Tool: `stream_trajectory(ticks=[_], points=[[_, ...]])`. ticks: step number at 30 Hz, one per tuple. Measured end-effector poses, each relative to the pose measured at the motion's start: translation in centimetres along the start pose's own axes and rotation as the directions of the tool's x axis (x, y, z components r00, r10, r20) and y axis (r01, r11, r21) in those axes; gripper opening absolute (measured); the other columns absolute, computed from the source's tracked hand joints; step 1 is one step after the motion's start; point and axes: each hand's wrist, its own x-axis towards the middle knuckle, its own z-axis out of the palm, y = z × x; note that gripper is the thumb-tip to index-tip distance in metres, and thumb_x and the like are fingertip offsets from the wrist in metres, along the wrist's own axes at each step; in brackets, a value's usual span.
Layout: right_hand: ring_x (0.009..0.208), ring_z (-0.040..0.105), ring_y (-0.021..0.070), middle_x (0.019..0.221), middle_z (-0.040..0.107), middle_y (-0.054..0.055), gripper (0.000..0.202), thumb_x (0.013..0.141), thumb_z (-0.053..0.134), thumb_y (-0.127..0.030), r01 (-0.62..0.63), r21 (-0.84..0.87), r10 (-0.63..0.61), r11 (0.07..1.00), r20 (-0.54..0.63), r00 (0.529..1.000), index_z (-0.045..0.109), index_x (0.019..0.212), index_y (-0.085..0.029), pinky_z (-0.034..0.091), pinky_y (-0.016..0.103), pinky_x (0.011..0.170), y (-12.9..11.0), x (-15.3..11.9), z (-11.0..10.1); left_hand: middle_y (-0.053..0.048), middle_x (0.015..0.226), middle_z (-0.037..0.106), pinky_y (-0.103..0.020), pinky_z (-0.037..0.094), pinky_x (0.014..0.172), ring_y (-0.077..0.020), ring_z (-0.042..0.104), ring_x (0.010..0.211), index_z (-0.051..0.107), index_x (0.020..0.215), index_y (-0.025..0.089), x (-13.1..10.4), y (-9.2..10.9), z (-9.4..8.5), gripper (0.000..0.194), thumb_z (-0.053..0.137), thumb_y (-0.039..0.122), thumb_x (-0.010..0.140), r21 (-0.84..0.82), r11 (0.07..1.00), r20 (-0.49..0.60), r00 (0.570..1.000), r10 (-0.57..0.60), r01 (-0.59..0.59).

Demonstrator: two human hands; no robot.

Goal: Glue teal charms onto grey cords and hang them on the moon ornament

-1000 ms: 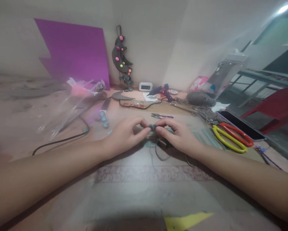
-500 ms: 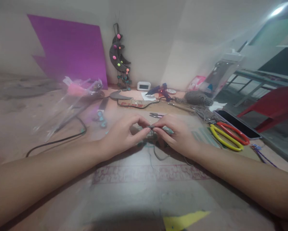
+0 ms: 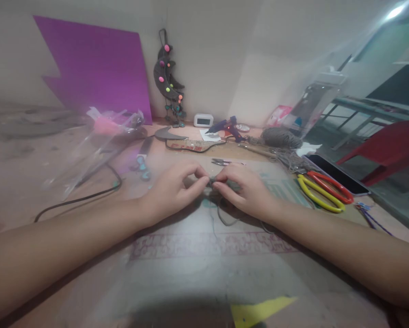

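At the middle of the view, my left hand [image 3: 177, 189] pinches a small dark piece of cord with thumb and index finger. My right hand [image 3: 243, 189] pinches the same piece from the other side, the fingertips of both hands nearly touching. A thin grey cord [image 3: 225, 222] hangs in a loop below my right hand onto the table. The exact shape of the piece between the fingertips is too small and blurred to make out. Small scissors [image 3: 221, 162] lie just beyond the hands.
Yellow-handled pliers [image 3: 322, 195], a phone [image 3: 337, 174] and a ball of grey yarn [image 3: 281, 138] lie to the right. Behind are a glue gun [image 3: 227, 127], a white clock [image 3: 203, 120] and a moon ornament [image 3: 166, 75]. Plastic bags [image 3: 102, 132] lie left; a purple board [image 3: 102, 68] leans behind.
My fingertips have moved slightly left and come a little apart, both still at the small piece. The whole view has shifted slightly.
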Motion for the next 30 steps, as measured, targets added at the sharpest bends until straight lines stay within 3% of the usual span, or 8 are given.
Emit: stream_trajectory(ticks=[3, 8, 10, 14, 22, 27, 30], points=[[0.071, 0.055, 0.0163, 0.075, 0.065, 0.003, 0.016, 0.093, 0.054, -0.028, -0.033, 0.006, 0.032, 0.999, 0.044, 0.999, 0.062, 0.082, -0.019, 0.042, 0.03, 0.071, 0.02, -0.03, 0.04, -0.001, 0.082, 0.068, -0.028, 0.047, 0.075, -0.017, 0.062, 0.08, 0.062, 0.083, 0.019, 0.17, -0.02, 0.03, 0.022, 0.049, 0.033, 0.094, 0.006, 0.999, 0.026, 0.999, -0.036, 0.036], [0.073, 0.058, 0.0159, 0.076, 0.066, 0.002, 0.015, 0.093, 0.053, -0.026, -0.114, 0.058, 0.114, 0.992, 0.007, 0.993, 0.062, 0.082, -0.019, 0.043, 0.029, 0.069, -0.06, 0.06, -0.08, -0.002, 0.1, 0.071, -0.029, 0.047, 0.084, -0.0185, 0.064, 0.093, 0.065, 0.1, 0.02, 0.3, -0.29, 0.14, 0.033, 0.036, 0.036, 0.1, -0.069, 0.996, 0.038, 0.998, -0.052, 0.055], [0.072, 0.059, 0.0154, 0.076, 0.067, 0.002, 0.015, 0.093, 0.053, -0.025, -0.163, 0.072, 0.164, 0.984, -0.003, 0.987, 0.061, 0.08, -0.02, 0.043, 0.028, 0.069, -0.11, 0.16, -0.15, -0.002, 0.102, 0.071, -0.029, 0.047, 0.085, -0.0185, 0.064, 0.095, 0.064, 0.103, 0.02, 0.28, -0.4, 0.22, 0.031, 0.039, 0.038, 0.099, -0.076, 0.996, 0.026, 0.998, -0.052, 0.054], [0.073, 0.06, 0.0154, 0.077, 0.068, 0.002, 0.016, 0.092, 0.054, -0.025, -0.193, 0.075, 0.194, 0.978, 0.0, 0.981, 0.061, 0.08, -0.02, 0.044, 0.028, 0.069, -0.16, 0.29, -0.2, -0.001, 0.093, 0.069, -0.028, 0.047, 0.079, -0.0178, 0.063, 0.087, 0.063, 0.094, 0.019, 0.25, -0.51, 0.36, 0.021, 0.052, 0.037, 0.093, -0.025, 0.998, 0.033, 0.998, -0.056, 0.057], [0.082, 0.065, 0.0169, 0.088, 0.071, 0.004, 0.016, 0.095, 0.05, -0.028, -0.179, 0.129, 0.182, 0.975, -0.012, 0.983, 0.064, 0.093, -0.02, 0.048, 0.029, 0.076, -0.17, 0.13, -0.36, 0.001, 0.083, 0.065, -0.027, 0.044, 0.076, -0.0157, 0.06, 0.081, 0.06, 0.085, 0.019, 0.2, -0.53, 0.35, 0.016, 0.052, 0.031, 0.092, -0.01, 0.999, 0.061, 0.998, -0.034, 0.034], [0.078, 0.063, 0.0164, 0.085, 0.069, 0.003, 0.023, 0.098, 0.042, -0.028, -0.199, 0.158, 0.2, 0.967, 0.008, 0.98, 0.063, 0.095, -0.019, 0.047, 0.03, 0.074, -0.18, -0.13, -0.54, 0.0, 0.084, 0.065, -0.028, 0.043, 0.074, -0.0162, 0.059, 0.081, 0.06, 0.084, 0.019, 0.26, -0.56, 0.45, 0.014, 0.053, 0.029, 0.091, -0.013, 0.999, 0.081, 0.996, -0.043, 0.044], [0.079, 0.062, 0.0161, 0.085, 0.066, 0.003, 0.018, 0.096, 0.045, -0.024, -0.226, 0.154, 0.237, 0.962, -0.052, 0.97, 0.061, 0.103, -0.019, 0.047, 0.03, 0.076, 0.05, -0.2, -0.33, 0.0, 0.084, 0.065, -0.028, 0.043, 0.074, -0.0161, 0.059, 0.08, 0.06, 0.085, 0.019, 0.26, -0.55, 0.46, 0.015, 0.052, 0.03, 0.091, -0.009, 0.999, 0.068, 0.996, -0.05, 0.051]])
